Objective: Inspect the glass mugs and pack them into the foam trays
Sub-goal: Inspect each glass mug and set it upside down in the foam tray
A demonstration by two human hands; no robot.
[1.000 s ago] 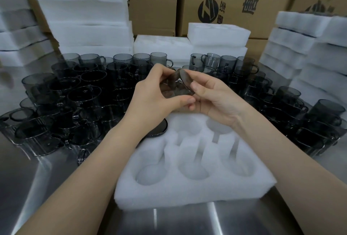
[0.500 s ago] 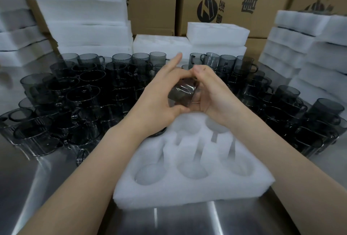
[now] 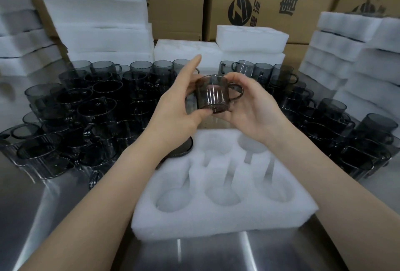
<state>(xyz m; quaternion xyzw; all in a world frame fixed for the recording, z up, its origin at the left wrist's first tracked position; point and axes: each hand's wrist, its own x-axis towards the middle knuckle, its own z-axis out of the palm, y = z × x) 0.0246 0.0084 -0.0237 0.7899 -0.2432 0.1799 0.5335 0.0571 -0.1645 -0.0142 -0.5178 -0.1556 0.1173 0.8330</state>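
A smoky glass mug is sitting upright between both sets of fingers. The right hand is curling round its far side by the handle, and the left hand is pinching its base, forefinger sticking up free. Below the fingers a foam tray is lying, with massed mugs crowding either side.

One mug is held up by two hands, the left hand and the right hand. One foam tray is seen on the worktop. Six round pockets are counted in it, five bare and one seemingly filled by a second mug. The loose mugs, massed in two groups, are too many to be counted. Three cardboard boxes can be made out behind.
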